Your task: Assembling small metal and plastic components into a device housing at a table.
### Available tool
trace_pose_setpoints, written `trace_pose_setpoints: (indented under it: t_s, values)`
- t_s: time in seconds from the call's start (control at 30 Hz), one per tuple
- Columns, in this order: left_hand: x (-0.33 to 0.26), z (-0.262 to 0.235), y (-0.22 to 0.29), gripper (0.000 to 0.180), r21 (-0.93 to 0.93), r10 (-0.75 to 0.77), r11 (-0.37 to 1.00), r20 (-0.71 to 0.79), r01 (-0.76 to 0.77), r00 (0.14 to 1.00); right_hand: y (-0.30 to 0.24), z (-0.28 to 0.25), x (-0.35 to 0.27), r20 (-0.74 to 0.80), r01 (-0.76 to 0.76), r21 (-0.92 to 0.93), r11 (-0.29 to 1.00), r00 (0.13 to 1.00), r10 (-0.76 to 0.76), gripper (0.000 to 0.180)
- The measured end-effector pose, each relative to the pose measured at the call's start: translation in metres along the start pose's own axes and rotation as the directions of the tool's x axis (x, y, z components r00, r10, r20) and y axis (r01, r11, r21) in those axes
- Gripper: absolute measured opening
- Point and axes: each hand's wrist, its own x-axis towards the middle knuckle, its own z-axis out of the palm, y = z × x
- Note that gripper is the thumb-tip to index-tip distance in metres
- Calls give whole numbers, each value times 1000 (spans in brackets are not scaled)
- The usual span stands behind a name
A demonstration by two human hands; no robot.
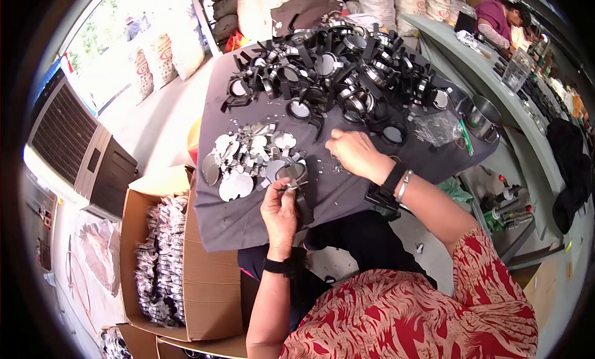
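Observation:
My left hand [278,211] pinches a wristwatch [294,171] with a round metal case and a black strap, near the front of the cloth-covered table [232,226]. To its right my right hand [354,152] hangs low over the cloth, fingers pressed together; whatever they hold is too small to make out. Beside the watch in my left hand lies a heap of silvery discs and small metal pieces [237,184]. Beyond both hands spreads a large pile of similar black-strapped watches [328,65], some showing pale round faces.
Right of the pile lie a clear plastic bag of small pins [437,127], a green-handled tool [466,138] and a metal pot [483,116]. An open cardboard box [214,284] of wrapped pieces stands left of the table. At a long bench [458,58] sits another person [496,24].

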Motion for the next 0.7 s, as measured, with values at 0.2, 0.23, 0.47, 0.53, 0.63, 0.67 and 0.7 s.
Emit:
trace_pose_setpoints:
  t_s: [0.2,0.23,0.47,0.53,0.63,0.67,0.7]
  values:
    - [-5,11,-19,17,-26,0,1000,61,2,998,1,-6,-13,65,190,-259,947,982,-180,5]
    - [-8,9,-18,17,-8,-14,1000,61,14,998,-6,-13,-16,57,183,-260,948,983,-174,6]
    - [-7,8,-7,17,-34,-4,999,47,5,999,-18,-5,-34,160,332,-242,911,940,-300,10]
    - [-5,10,-1,17,-159,-99,982,34,103,995,-16,-3,-33,179,317,-265,911,944,-276,8]
    - [-9,15,-2,18,-150,-116,981,51,122,992,-8,-5,-28,146,303,-150,941,948,-282,8]
    - [-12,15,-4,18,-97,-97,990,61,102,993,-7,-6,-27,146,304,-149,941,948,-283,8]
    - [-12,16,-5,18,-100,-102,989,62,107,993,-4,-7,-27,67,226,-31,974,972,-224,7]
